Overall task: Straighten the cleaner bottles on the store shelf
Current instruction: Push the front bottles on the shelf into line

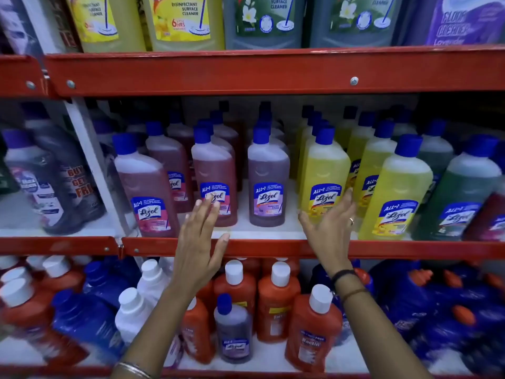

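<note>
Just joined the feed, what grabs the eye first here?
Two open hands reach into the middle shelf: the left hand at a pink-red bottle, the right hand against a yellow bottle. The red shelf rails stand out, with orange bottles crowded below.

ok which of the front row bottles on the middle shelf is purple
The lavender bottle, standing between the two reaching hands. The front bottles to its left are pink, and those to its right are yellow, then green.
</note>
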